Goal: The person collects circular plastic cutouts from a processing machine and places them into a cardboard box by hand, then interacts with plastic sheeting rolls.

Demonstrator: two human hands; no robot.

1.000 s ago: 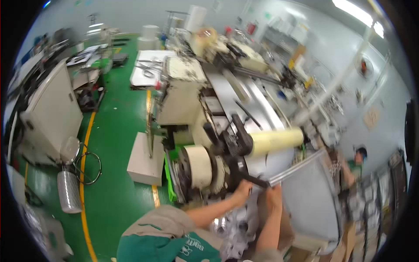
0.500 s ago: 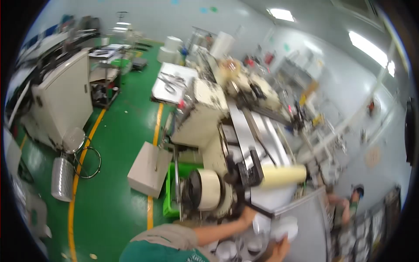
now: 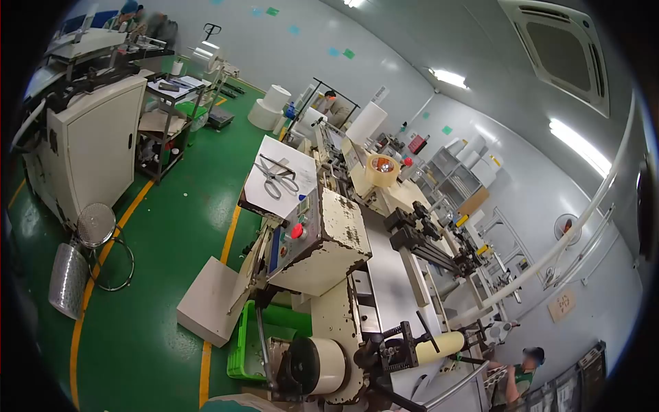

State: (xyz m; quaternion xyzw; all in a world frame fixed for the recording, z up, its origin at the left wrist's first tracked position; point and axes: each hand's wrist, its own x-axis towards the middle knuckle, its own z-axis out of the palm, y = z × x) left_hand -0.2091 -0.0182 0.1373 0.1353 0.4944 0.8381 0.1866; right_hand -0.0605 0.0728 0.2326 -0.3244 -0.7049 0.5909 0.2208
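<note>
Neither my left hand nor my right hand shows in the view. Only a strip of pale and teal clothing (image 3: 240, 402) appears at the bottom edge. Closest to it stands a worn cream machine (image 3: 336, 312) with a white roll (image 3: 328, 364) on a black hub. A black bracket (image 3: 401, 347) sits beside a yellow roller (image 3: 439, 347), above a white sheet running along the machine. On the machine's control box is a red knob (image 3: 298, 231). Scissors (image 3: 276, 182) lie on a white-topped stand (image 3: 302, 163), and a roll of tape (image 3: 382, 169) rests farther back.
A green crate (image 3: 237, 347) and a pale box (image 3: 209, 302) stand on the green floor (image 3: 154, 275). At left are a cream cabinet (image 3: 103, 144) and a metal mesh cylinder (image 3: 68, 281). A co-worker (image 3: 523, 374) sits at lower right; other people are at far upper left.
The view has tilted up and sharpened. Both hands, seen earlier at the bottom near white round items, have left the frame, and those items are out of sight.
</note>
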